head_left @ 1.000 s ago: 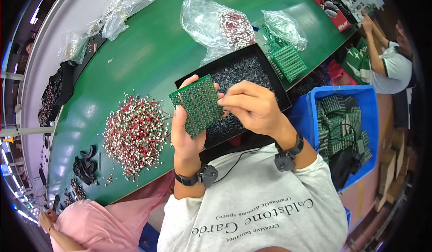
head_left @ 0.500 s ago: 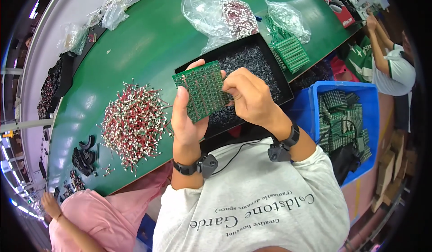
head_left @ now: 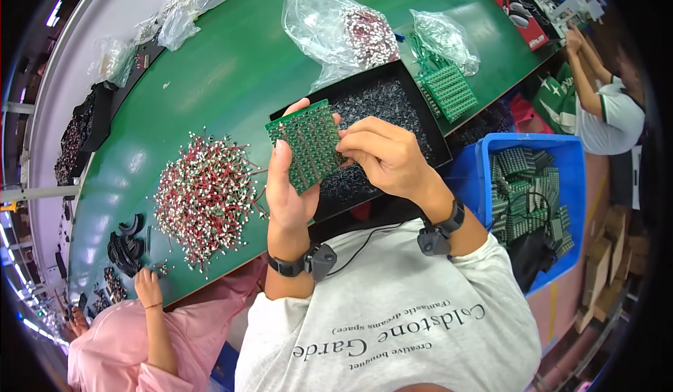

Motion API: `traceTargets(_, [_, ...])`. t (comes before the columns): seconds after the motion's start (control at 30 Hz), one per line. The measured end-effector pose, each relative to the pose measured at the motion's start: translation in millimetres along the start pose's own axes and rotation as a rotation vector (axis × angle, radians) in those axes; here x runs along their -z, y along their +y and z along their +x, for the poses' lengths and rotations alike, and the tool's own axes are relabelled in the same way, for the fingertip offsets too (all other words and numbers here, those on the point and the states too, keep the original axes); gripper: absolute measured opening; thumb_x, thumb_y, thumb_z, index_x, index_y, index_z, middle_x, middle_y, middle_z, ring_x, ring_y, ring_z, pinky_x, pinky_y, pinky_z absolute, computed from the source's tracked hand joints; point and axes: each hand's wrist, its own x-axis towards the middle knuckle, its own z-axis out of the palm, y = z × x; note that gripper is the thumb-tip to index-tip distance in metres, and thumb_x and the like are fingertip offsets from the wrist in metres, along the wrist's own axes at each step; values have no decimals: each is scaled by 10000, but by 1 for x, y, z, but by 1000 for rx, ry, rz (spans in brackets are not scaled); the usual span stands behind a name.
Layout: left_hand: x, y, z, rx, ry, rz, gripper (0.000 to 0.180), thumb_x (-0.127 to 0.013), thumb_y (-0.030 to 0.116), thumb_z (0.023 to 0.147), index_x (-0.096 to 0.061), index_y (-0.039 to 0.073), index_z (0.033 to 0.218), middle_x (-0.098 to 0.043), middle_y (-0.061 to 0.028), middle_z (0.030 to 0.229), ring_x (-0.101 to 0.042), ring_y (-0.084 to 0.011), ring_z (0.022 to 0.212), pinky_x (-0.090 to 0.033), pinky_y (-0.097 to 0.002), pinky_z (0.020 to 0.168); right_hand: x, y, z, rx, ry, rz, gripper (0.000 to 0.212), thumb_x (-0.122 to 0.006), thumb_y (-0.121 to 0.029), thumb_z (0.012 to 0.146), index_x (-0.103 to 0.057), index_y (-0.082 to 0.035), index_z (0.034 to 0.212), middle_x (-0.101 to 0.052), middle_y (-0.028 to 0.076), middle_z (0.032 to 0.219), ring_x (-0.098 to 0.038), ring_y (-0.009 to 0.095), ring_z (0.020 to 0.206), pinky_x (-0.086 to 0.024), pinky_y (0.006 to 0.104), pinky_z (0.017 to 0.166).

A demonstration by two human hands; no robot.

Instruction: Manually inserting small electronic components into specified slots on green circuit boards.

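Note:
My left hand (head_left: 289, 199) is closed on a green circuit board panel (head_left: 303, 143), thumb on its near face and fingers behind it. The panel is tilted above the left part of a black tray (head_left: 430, 120) and carries rows of small components. At the panel's right edge, my right hand (head_left: 385, 155) has its thumb and fingertips pinched together. Whatever lies between those fingertips is too small or hidden to make out. Under my hands, the tray holds many tiny dark parts (head_left: 382, 101).
Left of the tray lies a heap of red-and-white wired connectors (head_left: 203, 199). Plastic bags (head_left: 315, 24) and more green panels (head_left: 449, 92) lie beyond. A blue bin (head_left: 580, 203) of panels stands at right. A co-worker's hand (head_left: 147, 288) is near black curved parts (head_left: 126, 252).
My right hand stays at the panel's right edge, its fingers slightly shifted. The co-worker in pink has brought a hand onto the table beside the black parts. The view has shifted slightly.

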Motion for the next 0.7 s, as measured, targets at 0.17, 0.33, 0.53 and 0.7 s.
traceTargets(0.17, [0,2,-2,40,-15,-14,677,-353,498,1030,-322,10,1498,-566,-287,1321,-614,-352,1183,-522,-470,983,0,3,-2,35,-19,1,155,-634,142,824,-675,34,927,-651,134,880,-684,222,725,-584,308,605])
traceTargets(0.33, [-3,1,-2,35,-11,-33,694,-382,515,1016,-315,22,1500,-573,-262,1304,-629,-333,1144,-557,-471,920,-10,0,-4,158,79,-188,119,-631,127,837,-602,29,898,-609,125,831,-612,235,689,-513,326,593])
traceTargets(0.53, [8,5,-6,66,11,-82,686,-375,526,1014,-302,54,1508,-576,-231,1286,-633,-322,1120,-597,-503,864,16,0,-9,-8,42,-241,105,-724,21,842,-650,12,916,-614,116,814,-606,239,674,-491,320,586])
traceTargets(0.7, [0,1,-3,25,5,-20,678,-387,505,1020,-316,35,1503,-585,-213,1288,-623,-304,1145,-545,-446,945,3,-5,-6,166,36,-173,178,-753,39,785,-698,-10,947,-623,100,832,-622,241,693,-500,332,579])
